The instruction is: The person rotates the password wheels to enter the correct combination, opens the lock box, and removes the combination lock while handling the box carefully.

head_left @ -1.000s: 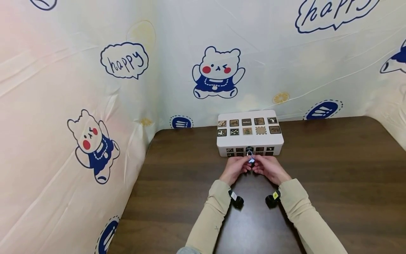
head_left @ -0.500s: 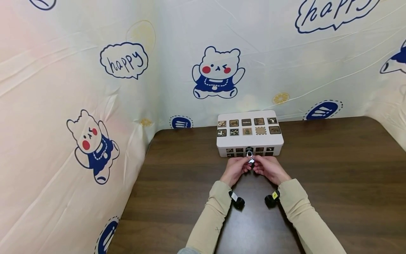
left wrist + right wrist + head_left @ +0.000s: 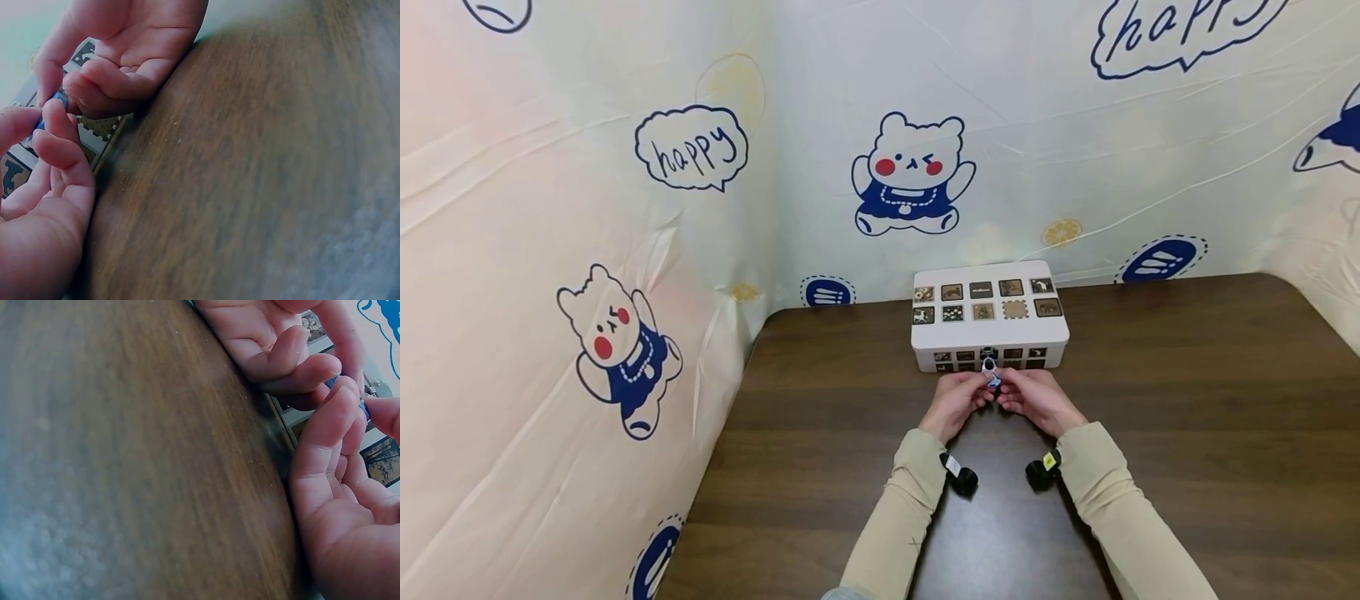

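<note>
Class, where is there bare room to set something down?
The table is bare left of the box and left sleeve, up to the curtain, and right of the box and right sleeve. A narrower patch lies between the sleeves. Crowded: the box's front, where left hand and right hand pinch the padlock.

The head view is bright and evenly lit, with the curtain (image 3: 808, 150) warm pink at the left and cooler toward the middle. A pale sheen lies on the table (image 3: 1000, 533) between the sleeves (image 3: 891, 517), and dark, soft-edged shadows run along their inner sides. The padlock (image 3: 992, 379) catches a small glint, its details too tiny to read. Both wrist views are dimmer and bluish, the wood grain smeared out of focus, with whitish haze in the near corners.
</note>
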A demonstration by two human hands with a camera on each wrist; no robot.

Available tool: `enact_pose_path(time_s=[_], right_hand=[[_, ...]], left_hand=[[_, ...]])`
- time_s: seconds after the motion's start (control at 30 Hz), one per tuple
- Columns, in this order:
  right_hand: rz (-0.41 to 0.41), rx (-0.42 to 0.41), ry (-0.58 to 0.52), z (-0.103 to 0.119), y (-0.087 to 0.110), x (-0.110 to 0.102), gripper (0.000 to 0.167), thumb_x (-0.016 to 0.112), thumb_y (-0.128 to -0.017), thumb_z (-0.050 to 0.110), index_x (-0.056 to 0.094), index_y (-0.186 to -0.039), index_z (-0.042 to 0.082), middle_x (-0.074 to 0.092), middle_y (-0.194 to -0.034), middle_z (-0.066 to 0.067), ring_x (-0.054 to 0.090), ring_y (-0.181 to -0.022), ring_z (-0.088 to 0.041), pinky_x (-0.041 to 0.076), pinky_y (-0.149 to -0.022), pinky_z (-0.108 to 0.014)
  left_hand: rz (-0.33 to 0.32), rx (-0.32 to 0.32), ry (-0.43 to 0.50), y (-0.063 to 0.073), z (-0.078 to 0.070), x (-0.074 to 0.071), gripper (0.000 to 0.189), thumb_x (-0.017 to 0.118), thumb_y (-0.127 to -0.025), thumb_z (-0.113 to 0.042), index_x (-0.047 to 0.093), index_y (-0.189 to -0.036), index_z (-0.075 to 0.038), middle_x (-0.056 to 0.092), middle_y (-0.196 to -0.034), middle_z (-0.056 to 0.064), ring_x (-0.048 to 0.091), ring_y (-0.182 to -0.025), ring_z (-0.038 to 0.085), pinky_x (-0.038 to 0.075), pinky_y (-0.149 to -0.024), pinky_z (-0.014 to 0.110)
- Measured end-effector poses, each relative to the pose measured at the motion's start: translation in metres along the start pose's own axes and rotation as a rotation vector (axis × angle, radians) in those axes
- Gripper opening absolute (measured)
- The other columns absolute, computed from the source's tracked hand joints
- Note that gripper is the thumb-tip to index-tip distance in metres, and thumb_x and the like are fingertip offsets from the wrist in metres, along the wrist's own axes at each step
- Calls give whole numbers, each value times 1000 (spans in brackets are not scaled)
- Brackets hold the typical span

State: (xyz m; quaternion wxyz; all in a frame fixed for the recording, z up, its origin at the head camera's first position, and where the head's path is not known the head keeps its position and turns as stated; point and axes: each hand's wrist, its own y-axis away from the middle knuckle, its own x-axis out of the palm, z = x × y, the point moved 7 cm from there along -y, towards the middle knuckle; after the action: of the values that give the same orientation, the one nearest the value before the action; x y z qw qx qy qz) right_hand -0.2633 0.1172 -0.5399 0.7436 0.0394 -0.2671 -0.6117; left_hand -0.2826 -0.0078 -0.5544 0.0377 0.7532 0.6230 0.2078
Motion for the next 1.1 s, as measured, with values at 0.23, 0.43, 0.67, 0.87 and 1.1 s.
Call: enact_pose_path(time_s=[0.23,0.43,0.67,0.87,1.1], right_hand=[[-2,-4,13,0,0,0,16,52,-97,17,55,-98,1,59,-72,3,62,-62,-5,53,-58,-18],[-4,-9,13,0,0,0,15,52,-97,17,57,-97,2,59,-72,3,62,-61,-5,53,-58,-17],[-14,-7,15,0,1,0,15,54,-97,17,59,-96,3,60,-71,3,62,-60,-5,53,-57,-18],[-18,-7,17,-1,1,-1,17,53,-96,16,57,-99,0,59,-72,3,62,-61,-6,53,-58,-18],[-17,-5,14,-1,0,-2,18,53,-97,17,56,-100,0,59,-72,3,62,-61,-5,53,-58,-18]], left_hand=[[30,11,3,-1,0,0,21,62,-91,-8,67,-103,9,63,-66,-1,58,-58,6,45,-54,17],[22,15,23,0,0,1,18,62,-91,-6,67,-101,7,64,-70,-1,58,-59,6,46,-54,16],[15,13,35,1,1,1,16,62,-90,-4,67,-99,7,64,-72,0,58,-59,6,47,-54,16],[-1,2,21,1,1,1,16,64,-90,-10,69,-94,4,64,-65,-1,59,-56,6,46,-51,16],[-8,0,-21,1,-1,1,19,65,-90,-16,69,-92,3,63,-58,-1,59,-53,6,45,-48,16]])
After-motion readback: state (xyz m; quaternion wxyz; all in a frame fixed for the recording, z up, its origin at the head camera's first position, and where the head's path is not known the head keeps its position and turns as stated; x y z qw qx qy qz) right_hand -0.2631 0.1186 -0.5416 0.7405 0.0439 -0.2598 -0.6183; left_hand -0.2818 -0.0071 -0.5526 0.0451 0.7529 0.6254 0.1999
